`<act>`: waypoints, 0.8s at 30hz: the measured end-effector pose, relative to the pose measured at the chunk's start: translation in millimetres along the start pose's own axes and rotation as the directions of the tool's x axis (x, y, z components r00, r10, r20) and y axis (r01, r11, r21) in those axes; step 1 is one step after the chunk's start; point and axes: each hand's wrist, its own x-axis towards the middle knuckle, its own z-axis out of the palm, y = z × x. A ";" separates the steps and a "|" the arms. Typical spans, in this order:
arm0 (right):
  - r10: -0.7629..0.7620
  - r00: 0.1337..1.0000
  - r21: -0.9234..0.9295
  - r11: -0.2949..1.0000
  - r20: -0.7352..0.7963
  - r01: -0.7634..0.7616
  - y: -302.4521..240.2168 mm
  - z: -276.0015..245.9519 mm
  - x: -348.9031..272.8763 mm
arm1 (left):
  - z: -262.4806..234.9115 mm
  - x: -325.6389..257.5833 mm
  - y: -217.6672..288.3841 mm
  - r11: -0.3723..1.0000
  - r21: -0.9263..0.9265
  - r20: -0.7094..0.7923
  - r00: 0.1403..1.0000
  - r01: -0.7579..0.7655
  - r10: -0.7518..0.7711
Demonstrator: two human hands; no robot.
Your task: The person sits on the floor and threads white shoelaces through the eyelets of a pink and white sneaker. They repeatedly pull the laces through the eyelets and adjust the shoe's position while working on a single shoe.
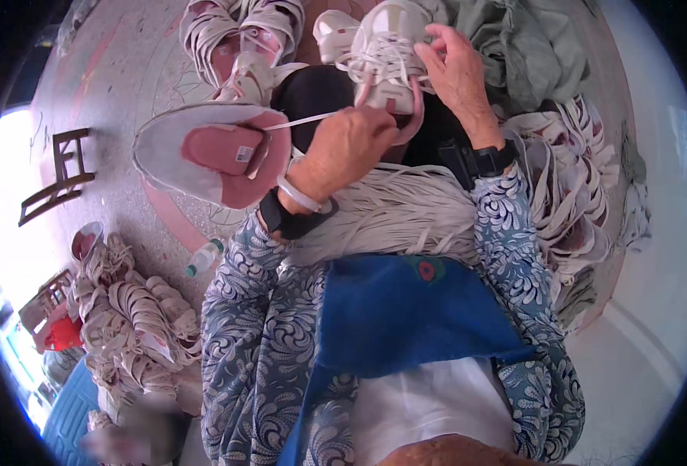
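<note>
The white shoe (392, 22) sits at the upper centre of the frame, its laced front facing you. Your left hand (347, 147), just below it, has its fingers curled together on a white lace (306, 121) that trails left across a pink-and-white shoe piece (161, 144). Your right hand (458, 74) is at the shoe's right edge, thumb and index finger spread. A lace bundle (409, 210) lies across your lap, centre frame.

Pink-trimmed white shoe (388, 60), blue apron (417, 314)
</note>
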 end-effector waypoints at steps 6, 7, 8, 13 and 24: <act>-0.064 0.997 -0.092 0.994 -0.048 0.059 41.4 37.2 -21.7 | 52.6 -2.4 -25.3 0.882 0.394 0.085 0.966 -0.258 0.245; -0.119 0.991 -0.152 0.982 -0.054 0.109 49.9 45.6 -20.4 | 53.8 2.8 -27.6 0.873 0.424 0.137 0.970 -0.239 0.199; -0.203 0.967 -0.138 0.964 0.155 0.225 62.0 47.3 -16.1 | 55.6 6.8 -28.7 0.863 0.454 0.186 0.971 -0.222 0.151; -0.090 0.987 0.097 0.992 0.134 0.077 87.9 56.6 4.2 | 43.1 19.5 3.8 0.880 0.470 0.223 0.974 -0.071 -0.041; 0.028 0.875 0.869 0.104 0.484 -0.484 40.6 30.2 -25.6 | -0.5 -21.9 19.6 0.903 -0.189 0.087 0.923 0.385 -0.376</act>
